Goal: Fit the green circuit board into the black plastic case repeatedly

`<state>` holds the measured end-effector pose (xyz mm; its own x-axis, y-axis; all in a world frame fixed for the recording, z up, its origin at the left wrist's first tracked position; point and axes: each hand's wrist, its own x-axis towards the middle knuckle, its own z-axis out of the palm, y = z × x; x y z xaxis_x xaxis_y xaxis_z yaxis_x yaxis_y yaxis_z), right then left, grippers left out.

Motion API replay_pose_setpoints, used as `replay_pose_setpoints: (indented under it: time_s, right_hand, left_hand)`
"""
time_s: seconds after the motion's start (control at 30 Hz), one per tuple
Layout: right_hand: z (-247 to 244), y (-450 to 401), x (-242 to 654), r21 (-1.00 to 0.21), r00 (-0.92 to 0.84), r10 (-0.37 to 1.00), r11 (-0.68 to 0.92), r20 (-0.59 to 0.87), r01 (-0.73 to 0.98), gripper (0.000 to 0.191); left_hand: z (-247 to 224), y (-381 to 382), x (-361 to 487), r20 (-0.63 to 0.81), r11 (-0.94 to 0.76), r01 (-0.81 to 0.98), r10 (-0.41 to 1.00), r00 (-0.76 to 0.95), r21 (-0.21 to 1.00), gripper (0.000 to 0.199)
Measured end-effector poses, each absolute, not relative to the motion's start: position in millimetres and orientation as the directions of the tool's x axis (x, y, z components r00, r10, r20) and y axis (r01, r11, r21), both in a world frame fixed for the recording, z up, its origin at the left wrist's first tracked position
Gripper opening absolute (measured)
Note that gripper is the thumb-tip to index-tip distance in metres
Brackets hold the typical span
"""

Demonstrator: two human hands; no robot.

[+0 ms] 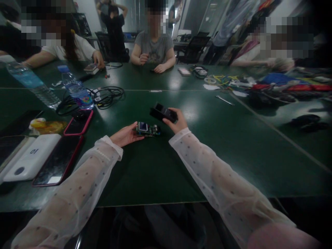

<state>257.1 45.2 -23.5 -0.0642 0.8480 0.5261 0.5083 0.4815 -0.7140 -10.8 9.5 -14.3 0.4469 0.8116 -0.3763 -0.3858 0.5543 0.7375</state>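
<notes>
Between the thumb and fingers of my left hand (pixel 127 135) is a small green circuit board (pixel 150 129) with a little square screen on its left end. My right hand (pixel 177 120) grips a black plastic case (pixel 164 112), tilted, its hollow end pointing left. The case is just above and to the right of the board, and a small gap seems to lie between them. Both are over the middle of the green table (pixel 155 173). My fingers hide the right end of the case and the left edge of the board.
Left are two water bottles (pixel 77 91), black cables (pixel 109 97), a pink-edged phone (pixel 79 122), a red-edged phone (pixel 59 160) and a white power bank (pixel 33 157). A thin metal tool (pixel 224 100) and a heap of cables (pixel 280 86) lie right. Several people sit across.
</notes>
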Motion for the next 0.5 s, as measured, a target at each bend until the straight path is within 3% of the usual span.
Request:
replay_pose_setpoints:
  time_s: [0.17,0.37,0.5]
  right_hand:
    - [-11,24,238,-0.8,-0.25,0.855,0.516,0.455,0.307,0.055]
    - [-25,24,234,-0.739,-0.393,0.804,0.579,0.447,0.345,0.054]
    - [-32,28,235,-0.785,-0.421,0.82,0.533,0.387,0.317,0.054]
  left_hand:
    - [-16,11,-11,-0.38,0.562,-0.367,0.802,0.461,0.742,0.028]
    - [-16,11,-11,-0.377,0.559,-0.394,0.809,0.451,0.73,0.034]
    - [-13,9,-10,-0.385,0.571,-0.387,0.8,0.459,0.724,0.04]
